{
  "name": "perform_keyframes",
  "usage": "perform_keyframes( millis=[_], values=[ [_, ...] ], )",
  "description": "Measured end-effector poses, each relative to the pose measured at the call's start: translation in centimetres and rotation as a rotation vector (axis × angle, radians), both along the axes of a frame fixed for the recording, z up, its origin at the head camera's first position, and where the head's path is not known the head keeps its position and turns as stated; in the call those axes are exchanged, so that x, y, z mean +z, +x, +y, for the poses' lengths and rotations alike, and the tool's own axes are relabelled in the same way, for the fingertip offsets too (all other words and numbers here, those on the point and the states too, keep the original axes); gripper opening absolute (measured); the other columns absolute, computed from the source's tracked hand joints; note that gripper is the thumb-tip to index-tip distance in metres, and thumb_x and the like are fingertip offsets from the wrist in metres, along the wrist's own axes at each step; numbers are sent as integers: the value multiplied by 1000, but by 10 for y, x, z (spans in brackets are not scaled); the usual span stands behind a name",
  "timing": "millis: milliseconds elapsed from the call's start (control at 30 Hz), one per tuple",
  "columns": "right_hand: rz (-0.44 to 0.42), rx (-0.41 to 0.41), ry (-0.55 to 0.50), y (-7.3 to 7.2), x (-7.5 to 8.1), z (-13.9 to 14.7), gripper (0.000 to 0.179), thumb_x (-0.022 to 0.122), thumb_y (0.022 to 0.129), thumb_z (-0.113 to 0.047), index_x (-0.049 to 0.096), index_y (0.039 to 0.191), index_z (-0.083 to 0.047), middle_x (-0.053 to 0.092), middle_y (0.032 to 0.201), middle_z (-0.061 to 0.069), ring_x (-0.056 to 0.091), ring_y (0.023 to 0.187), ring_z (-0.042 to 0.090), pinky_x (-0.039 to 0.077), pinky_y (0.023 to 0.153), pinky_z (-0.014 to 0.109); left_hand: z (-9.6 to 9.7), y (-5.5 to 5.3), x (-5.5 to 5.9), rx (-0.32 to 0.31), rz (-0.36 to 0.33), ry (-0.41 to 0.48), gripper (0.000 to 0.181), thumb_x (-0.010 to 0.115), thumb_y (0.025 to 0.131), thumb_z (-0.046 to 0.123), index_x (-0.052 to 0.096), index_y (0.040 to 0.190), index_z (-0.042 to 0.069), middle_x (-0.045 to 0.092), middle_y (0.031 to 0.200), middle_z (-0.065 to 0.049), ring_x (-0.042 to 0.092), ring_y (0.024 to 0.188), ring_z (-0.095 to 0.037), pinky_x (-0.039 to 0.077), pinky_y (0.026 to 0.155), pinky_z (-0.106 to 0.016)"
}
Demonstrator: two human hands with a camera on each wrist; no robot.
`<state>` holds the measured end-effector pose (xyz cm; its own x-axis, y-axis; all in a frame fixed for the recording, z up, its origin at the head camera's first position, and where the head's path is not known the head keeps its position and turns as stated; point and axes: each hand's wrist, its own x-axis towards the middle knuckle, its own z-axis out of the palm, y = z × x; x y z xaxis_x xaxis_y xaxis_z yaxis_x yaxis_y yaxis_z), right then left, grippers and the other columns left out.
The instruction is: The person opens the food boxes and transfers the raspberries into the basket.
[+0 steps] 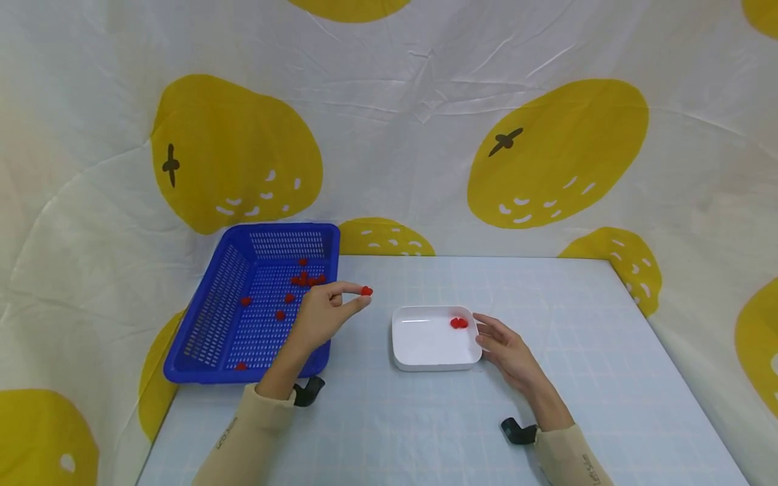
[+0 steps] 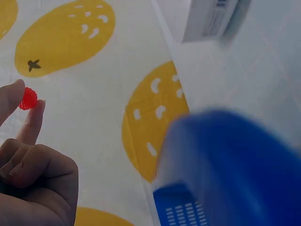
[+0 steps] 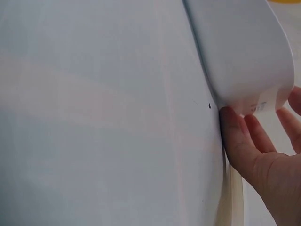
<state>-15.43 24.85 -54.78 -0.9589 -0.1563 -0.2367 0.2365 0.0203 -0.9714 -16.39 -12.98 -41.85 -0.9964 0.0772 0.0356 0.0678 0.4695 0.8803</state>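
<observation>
My left hand (image 1: 320,312) pinches a small red raspberry (image 2: 29,99) between thumb and index fingertip; the other fingers are curled in. It is above the table, just right of the blue basket (image 1: 200,351), where several more raspberries (image 1: 280,315) lie scattered on the slotted floor. A shallow white tray (image 1: 425,341) sits on the table, with red raspberries (image 1: 458,323) side by side near its right end. My right hand (image 1: 509,354) touches that end from outside, fingers loosely extended; in the right wrist view its fingertips (image 3: 229,115) rest against the tray's outer wall.
A pale checked cloth covers the table (image 1: 377,432). Behind it hangs a white curtain (image 1: 389,148) printed with yellow fruit. The basket's tall rim rises close beside the left forearm, and a dark wrist camera (image 1: 516,432) sticks out from the right wrist.
</observation>
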Motion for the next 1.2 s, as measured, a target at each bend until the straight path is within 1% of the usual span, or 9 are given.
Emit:
perform_keyframes(
  millis=[167, 333, 433, 533, 633, 733, 867, 1067, 1200],
  values=[
    [5, 1, 6, 0, 0, 0, 55, 63, 99, -12, 43, 151, -9, 40, 149, 23, 43, 134, 40, 49, 96, 38, -33, 1, 3, 45, 28, -12, 39, 78, 86, 47, 77, 110, 17, 28, 57, 2, 25, 45, -16, 21, 40, -25],
    [-3, 7, 14, 0, 1, 0, 56, 63, 100, -13, 43, 151, -10, 39, 151, 22, 42, 135, 40, 48, 98, 39, -67, 5, 5, 104, -5, -54, 54, 75, 85, 54, 72, 118, 11, 28, 58, 2, 26, 46, -14, 22, 41, -27],
    [-5, 6, 13, 0, 1, 0, 56, 63, 100, -13, 42, 152, -10, 39, 151, 22, 41, 135, 40, 48, 98, 40, -85, 9, 5, 143, 0, -68, 56, 74, 86, 54, 71, 120, 9, 28, 59, 0, 26, 46, -14, 22, 41, -27],
    [-5, 6, 11, 0, 1, 0, 55, 62, 100, -12, 43, 151, -10, 39, 151, 22, 42, 135, 40, 48, 99, 41, -101, 12, 5, 187, 27, -102, 57, 73, 87, 54, 71, 120, 7, 29, 59, -1, 26, 45, -14, 22, 40, -28],
    [-3, 11, 16, 0, 1, 1, 55, 62, 100, -11, 42, 152, -10, 39, 151, 23, 42, 135, 40, 47, 99, 41, -115, 16, 4, 236, 32, -137, 60, 71, 88, 55, 71, 122, 5, 30, 58, 0, 27, 44, -14, 22, 39, -28],
    [5, 8, 16, 0, 0, 1, 55, 62, 100, -11, 42, 151, -9, 40, 150, 23, 43, 134, 40, 48, 98, 41, -125, 19, 3, 276, 25, -147, 61, 71, 88, 55, 70, 123, 5, 30, 58, 0, 28, 44, -15, 23, 39, -29],
    [12, 5, 4, -1, -1, 0, 56, 64, 99, -10, 43, 151, -8, 41, 149, 23, 44, 133, 40, 50, 96, 40, -134, 22, 4, 298, 36, -142, 60, 71, 88, 54, 70, 123, 5, 31, 56, 2, 28, 43, -15, 23, 38, -29],
    [15, 4, 5, -1, -1, 0, 56, 64, 98, -10, 43, 150, -8, 41, 149, 23, 44, 133, 40, 50, 95, 39, -138, 21, 6, 304, 47, -151, 60, 71, 89, 53, 70, 123, 4, 31, 56, 2, 28, 43, -15, 23, 38, -29],
    [13, 2, 10, 0, 1, -1, 56, 64, 99, -10, 43, 151, -8, 41, 149, 23, 43, 133, 40, 50, 95, 39, -141, 19, 12, 285, 56, -162, 60, 71, 89, 53, 70, 123, 4, 30, 56, 2, 28, 43, -15, 23, 38, -30]
  ],
)
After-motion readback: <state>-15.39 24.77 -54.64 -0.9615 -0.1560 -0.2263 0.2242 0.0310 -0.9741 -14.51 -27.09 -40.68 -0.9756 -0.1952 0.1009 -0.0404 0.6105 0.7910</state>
